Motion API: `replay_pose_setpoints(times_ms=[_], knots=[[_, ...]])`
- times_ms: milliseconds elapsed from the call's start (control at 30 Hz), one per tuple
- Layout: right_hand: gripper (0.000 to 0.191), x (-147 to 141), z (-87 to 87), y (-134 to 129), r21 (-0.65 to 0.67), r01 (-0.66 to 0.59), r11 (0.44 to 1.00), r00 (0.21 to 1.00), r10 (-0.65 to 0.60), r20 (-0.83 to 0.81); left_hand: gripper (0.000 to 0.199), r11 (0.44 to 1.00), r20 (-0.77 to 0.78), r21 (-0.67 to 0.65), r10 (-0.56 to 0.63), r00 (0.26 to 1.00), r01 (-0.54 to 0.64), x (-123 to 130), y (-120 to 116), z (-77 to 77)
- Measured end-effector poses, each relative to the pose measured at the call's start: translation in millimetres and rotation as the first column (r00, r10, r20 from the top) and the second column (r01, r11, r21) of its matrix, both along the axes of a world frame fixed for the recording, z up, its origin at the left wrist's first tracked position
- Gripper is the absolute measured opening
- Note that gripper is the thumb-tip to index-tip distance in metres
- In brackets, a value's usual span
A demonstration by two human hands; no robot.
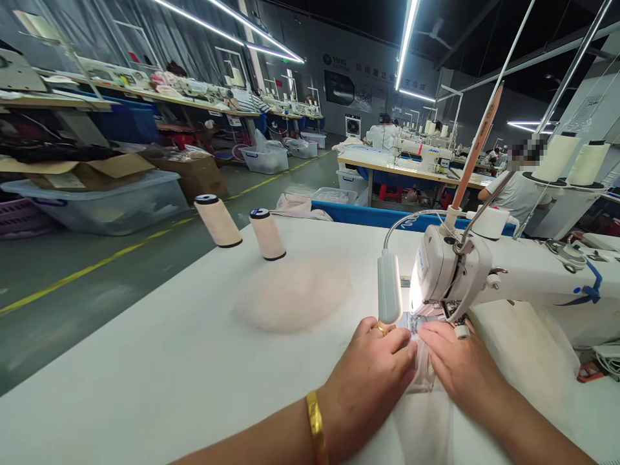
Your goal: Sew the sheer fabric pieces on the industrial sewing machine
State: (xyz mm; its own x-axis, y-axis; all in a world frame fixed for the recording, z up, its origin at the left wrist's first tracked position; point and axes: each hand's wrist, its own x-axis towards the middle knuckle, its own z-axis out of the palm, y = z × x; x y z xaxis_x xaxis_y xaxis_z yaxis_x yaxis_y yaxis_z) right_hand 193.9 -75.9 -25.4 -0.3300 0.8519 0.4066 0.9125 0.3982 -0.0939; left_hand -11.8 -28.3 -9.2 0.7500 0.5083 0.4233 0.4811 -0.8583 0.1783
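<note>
A white sewing machine (431, 271) stands at the right, its needle area lit by a lamp (389, 287). My left hand (372, 374), with a gold ring and bangle, lies just left of the presser foot, fingers curled together at the pale sheer fabric (426, 413). Close to the foot on its right, my right hand (458, 361) rests on the same fabric with fingers pressed together. The fabric runs under the foot and down toward me. More pale fabric (527, 349) lies under the machine arm. Fingertips are partly hidden.
Two thread cones (217, 221) (268, 235) stand at the table's far edge. A pale round blur (295, 294) shows on the white table (169, 361). Thread stands rise at the right. A person (518, 194) sits beyond the machine. Plastic bins (111, 203) line the aisle.
</note>
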Motion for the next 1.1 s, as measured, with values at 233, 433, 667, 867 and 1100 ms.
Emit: replay_pose_setpoints(times_ms=[233, 433, 667, 867, 1100], knots=[[0.032, -6, 3.3, 3, 0.071, 0.049, 0.996, 0.998, -0.051, 0.023, 0.019, 0.999, 0.02, 0.033, 0.008, 1.0, -0.009, 1, 1, -3.4], [0.038, -1, -3.0, 1, 0.044, 0.058, 0.997, 0.998, -0.06, 0.033, 0.016, 0.997, 0.027, 0.071, 0.016, 1.0, -0.018, 1, -3, -2.7], [0.043, 3, -6.1, 2, 0.025, 0.093, 0.995, 0.995, -0.093, 0.025, 0.014, 0.996, 0.038, 0.09, 0.015, 0.999, -0.019, 2, -2, -8.7], [0.042, 2, -4.9, 3, 0.024, 0.091, 0.996, 0.996, -0.092, 0.022, 0.012, 0.993, 0.088, 0.12, 0.01, 0.996, -0.021, 3, 0, -15.1], [0.041, 0, -3.6, 4, 0.004, 0.101, 0.995, 0.995, -0.101, 0.011, 0.015, 0.999, -0.005, 0.029, 0.039, 0.999, -0.039, 1, -2, -4.9]])
